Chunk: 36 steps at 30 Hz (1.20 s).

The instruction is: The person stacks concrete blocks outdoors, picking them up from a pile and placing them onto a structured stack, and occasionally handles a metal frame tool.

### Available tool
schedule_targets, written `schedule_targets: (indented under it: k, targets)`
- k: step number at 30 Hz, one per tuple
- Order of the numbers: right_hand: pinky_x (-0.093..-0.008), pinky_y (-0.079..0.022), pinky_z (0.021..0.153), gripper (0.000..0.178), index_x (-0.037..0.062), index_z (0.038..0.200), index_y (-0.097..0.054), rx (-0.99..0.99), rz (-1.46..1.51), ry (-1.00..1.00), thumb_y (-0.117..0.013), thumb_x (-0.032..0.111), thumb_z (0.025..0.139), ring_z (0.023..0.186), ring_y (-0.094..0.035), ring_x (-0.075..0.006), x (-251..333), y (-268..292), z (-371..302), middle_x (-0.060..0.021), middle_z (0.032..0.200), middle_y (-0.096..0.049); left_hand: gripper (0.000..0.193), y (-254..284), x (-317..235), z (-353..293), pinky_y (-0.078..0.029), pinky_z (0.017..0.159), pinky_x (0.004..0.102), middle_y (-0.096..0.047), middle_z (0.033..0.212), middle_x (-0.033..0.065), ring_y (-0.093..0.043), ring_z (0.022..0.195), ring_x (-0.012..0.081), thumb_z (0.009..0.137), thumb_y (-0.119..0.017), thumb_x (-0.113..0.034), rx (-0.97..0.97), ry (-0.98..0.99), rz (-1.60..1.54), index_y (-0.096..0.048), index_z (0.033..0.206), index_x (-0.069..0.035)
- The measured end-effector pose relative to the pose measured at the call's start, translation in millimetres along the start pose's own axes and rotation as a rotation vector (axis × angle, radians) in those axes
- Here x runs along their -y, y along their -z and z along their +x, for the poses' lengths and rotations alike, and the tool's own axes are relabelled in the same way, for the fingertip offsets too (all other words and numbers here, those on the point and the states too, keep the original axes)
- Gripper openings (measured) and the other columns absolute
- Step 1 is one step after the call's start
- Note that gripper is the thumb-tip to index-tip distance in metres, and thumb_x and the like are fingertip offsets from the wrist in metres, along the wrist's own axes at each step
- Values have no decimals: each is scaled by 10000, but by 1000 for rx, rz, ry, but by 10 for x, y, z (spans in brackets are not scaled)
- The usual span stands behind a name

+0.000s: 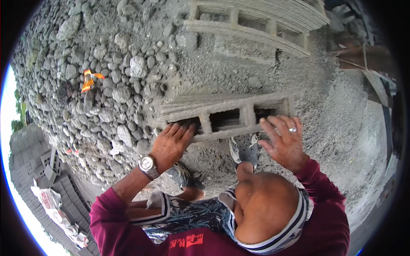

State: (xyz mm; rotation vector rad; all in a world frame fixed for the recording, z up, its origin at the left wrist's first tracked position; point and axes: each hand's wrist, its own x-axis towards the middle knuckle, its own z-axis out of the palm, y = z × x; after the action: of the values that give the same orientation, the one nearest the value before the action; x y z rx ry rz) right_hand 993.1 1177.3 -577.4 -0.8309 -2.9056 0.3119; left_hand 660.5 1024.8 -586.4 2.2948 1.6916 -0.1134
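Note:
A grey concrete hollow block (206, 123) with three dark openings stands just in front of me, ribbed grey layers showing along its far side. The fingers of my left hand (168, 145) curl over its near wall into the left opening, their tips hidden inside. At the other end, my right hand (285, 143), with a ring on one finger, hooks its fingertips over the wall by the right opening. The right thumb stays on the near side, apart from the fingers. A metal watch (147, 165) circles my left wrist.
More hollow blocks (254, 19) stand in a row or stack at the far side. Rounded stones (124, 94) cover the left ground, with an orange wrapper (88, 80) among them. Stacked blocks (25, 149) and a white sack (53, 207) lie far left. Rusty metal sheeting (363, 57) sits far right.

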Motion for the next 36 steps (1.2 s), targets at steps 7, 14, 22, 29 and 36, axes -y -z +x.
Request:
schedule_targets:
  k: [7, 14, 22, 29, 36]
  targets:
    - [-441, -397, 941, 337, 15, 1110, -640, -65, -13, 125, -577, 184, 826, 960, -542, -267, -25, -167, 167, -131, 1048, -556, 547, 28, -105, 100, -462, 948, 450, -630, 1060, 149, -611, 996, 322, 779, -749, -213, -69, 65, -13, -566, 1258, -23]
    - [-400, -430, 890, 316, 3, 1056, -638, -43, -62, 165, -596, 186, 802, 866, -636, -265, -51, -361, 152, -130, 911, -637, 412, -39, -33, 169, -466, 902, 417, -637, 951, 144, -622, 915, 296, 775, -685, -151, -38, 68, 51, -609, 1149, 4]
    - [-416, -453, 825, 303, 27, 987, -640, 218, 144, 94, -645, 176, 723, 781, -650, -276, -105, -48, 239, -106, 866, -640, 407, 321, 39, 227, -505, 891, 412, -685, 838, 121, -663, 842, 310, 647, -692, -61, -6, 83, -34, -682, 1054, -49]
    - [-410, -485, 790, 245, 1, 935, -651, 308, 232, 62, -601, 84, 710, 712, -683, -318, -429, 483, 522, -163, 774, -678, 311, 898, 26, 486, -496, 910, 422, -700, 868, 120, -666, 889, 314, 715, -718, -115, 62, 115, -159, -666, 1020, -79]
    - [-424, -490, 816, 250, -10, 988, -642, -133, -81, 41, -578, 39, 751, 773, -691, -286, -1089, 564, 751, -142, 843, -693, 245, 1292, 303, 1499, -502, 883, 416, -691, 889, 129, -654, 891, 314, 717, -687, -63, -140, 49, 59, -652, 959, -81]
